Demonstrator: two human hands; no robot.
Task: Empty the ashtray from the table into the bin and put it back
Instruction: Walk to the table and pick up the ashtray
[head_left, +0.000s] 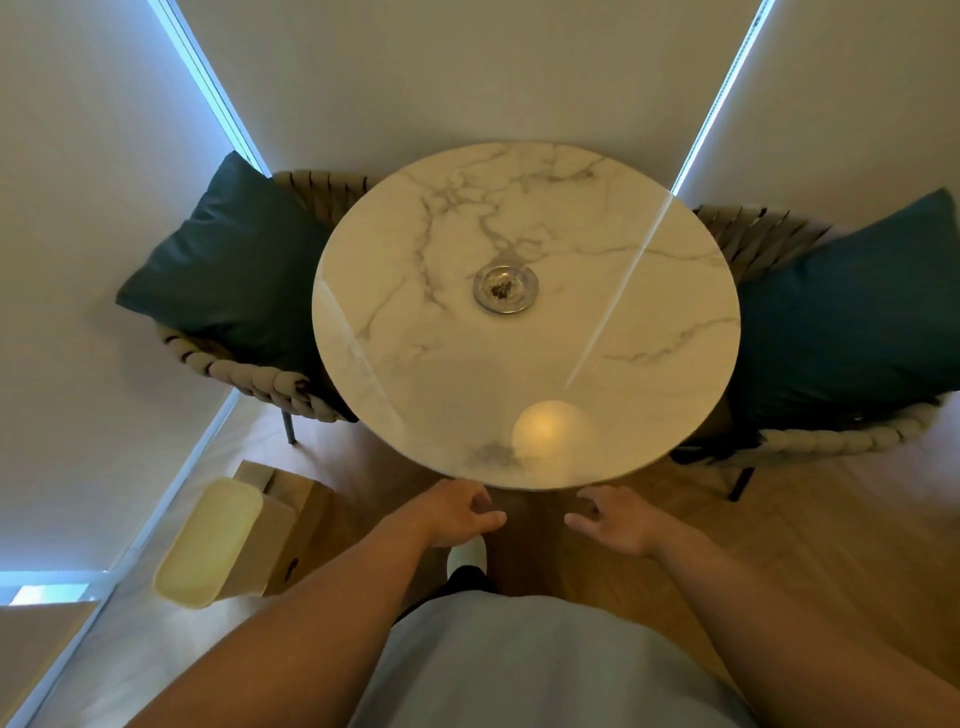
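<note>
A small round silver metal ashtray (505, 289) is seen resting near the middle of a round white marble-patterned table top with grey veins (431, 374), and a dark clump of ash and debris is held in its shallow bowl. The ashtray is touched by nothing and lies well apart from both hands. The bare left hand (457, 512) is held just below the near edge of the table, its fingers loosely curled inward and nothing gripped in it. The bare right hand (615, 525) is held beside it, just off the same edge, with the palm turned toward the left hand, the fingers partly spread and relaxed, and nothing grasped. A pale yellow rectangular bin with a tan wooden-looking side (218, 543) is placed on the light wooden floor (805, 535) to the left of the person, near the left forearm and well apart from the ashtray. A woven rope-backed chair with a dark teal cushion (228, 270) is set at the left of the table, and a second woven chair bearing a blue-teal cushion (852, 312) is set at the right. A soft round glow of reflected lamp light (550, 431) is shown on the near part of the table top. A white shoe toe (467, 553) is visible on the floor between the two forearms.
</note>
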